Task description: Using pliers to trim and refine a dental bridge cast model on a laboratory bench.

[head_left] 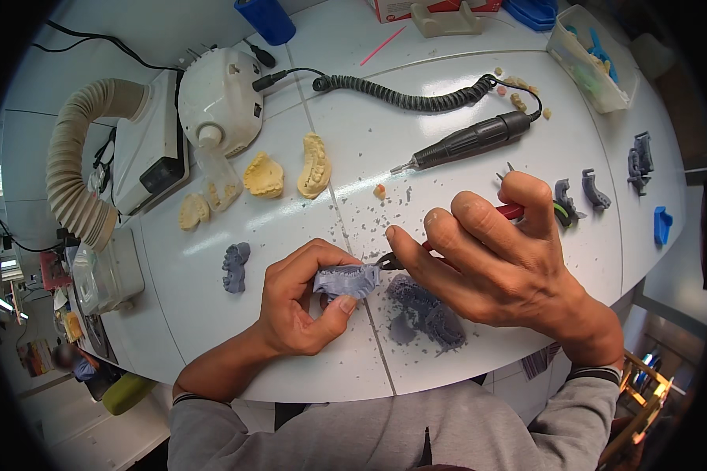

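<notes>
My left hand (297, 302) pinches a grey dental model (342, 281) between thumb and fingers, with its row of small teeth or stubs facing up. My right hand (503, 263) is closed around red-handled cutting pliers (388, 261). Their dark jaws touch or nearly touch the model's right end; the exact contact is too small to tell. Below the pliers lies a heap of grey lattice-like scrap (430, 312), and grey crumbs are scattered around it. Left of my left hand, another grey dental model (235, 268) rests on the table.
A black handpiece (475, 141) lies beyond my hands, its coiled cord running to a white machine (221, 100). Yellow dental casts (314, 166) stand at left. Several grey pieces (595, 190) sit at right, near a clear bin (593, 63). A ribbed hose (82, 157) bends at far left.
</notes>
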`<control>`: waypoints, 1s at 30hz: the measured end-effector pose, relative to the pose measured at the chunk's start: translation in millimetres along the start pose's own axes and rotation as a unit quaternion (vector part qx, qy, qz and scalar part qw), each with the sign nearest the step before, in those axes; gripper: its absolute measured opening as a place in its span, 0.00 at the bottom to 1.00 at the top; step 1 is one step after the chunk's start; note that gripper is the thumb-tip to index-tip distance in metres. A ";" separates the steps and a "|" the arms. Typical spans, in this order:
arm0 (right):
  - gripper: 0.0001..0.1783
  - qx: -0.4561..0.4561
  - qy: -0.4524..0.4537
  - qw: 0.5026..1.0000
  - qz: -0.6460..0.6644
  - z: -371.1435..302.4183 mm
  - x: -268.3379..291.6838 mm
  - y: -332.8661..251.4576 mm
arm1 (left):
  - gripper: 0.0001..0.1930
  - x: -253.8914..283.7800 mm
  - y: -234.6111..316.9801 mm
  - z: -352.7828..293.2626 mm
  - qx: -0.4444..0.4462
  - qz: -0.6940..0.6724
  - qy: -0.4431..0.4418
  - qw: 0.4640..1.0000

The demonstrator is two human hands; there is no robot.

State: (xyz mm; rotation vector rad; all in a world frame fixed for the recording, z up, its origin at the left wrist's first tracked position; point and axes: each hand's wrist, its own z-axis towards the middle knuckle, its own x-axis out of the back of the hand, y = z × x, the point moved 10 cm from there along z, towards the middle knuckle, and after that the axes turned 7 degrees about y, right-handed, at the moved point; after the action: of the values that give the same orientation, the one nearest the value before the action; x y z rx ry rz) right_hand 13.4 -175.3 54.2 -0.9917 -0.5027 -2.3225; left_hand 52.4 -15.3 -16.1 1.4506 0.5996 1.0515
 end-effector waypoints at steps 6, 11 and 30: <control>0.17 -0.015 0.000 1.000 0.007 0.6 1.1 3.3 | 0.18 -1.1 0.8 0.2 -0.005 -0.009 0.005 1.000; 0.17 -0.004 -0.012 1.000 0.013 2.6 0.7 2.4 | 0.18 -1.1 0.0 1.6 0.002 -0.010 0.006 1.000; 0.04 0.010 0.034 0.999 0.009 5.2 5.3 -1.9 | 0.18 -4.0 -2.5 -0.9 0.022 0.031 -0.007 0.999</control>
State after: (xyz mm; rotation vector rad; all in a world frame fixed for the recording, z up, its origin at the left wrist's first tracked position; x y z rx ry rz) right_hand 11.9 -173.0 61.4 -0.9000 -0.4869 -2.3234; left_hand 50.4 -17.8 -19.7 1.5218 0.5735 1.0816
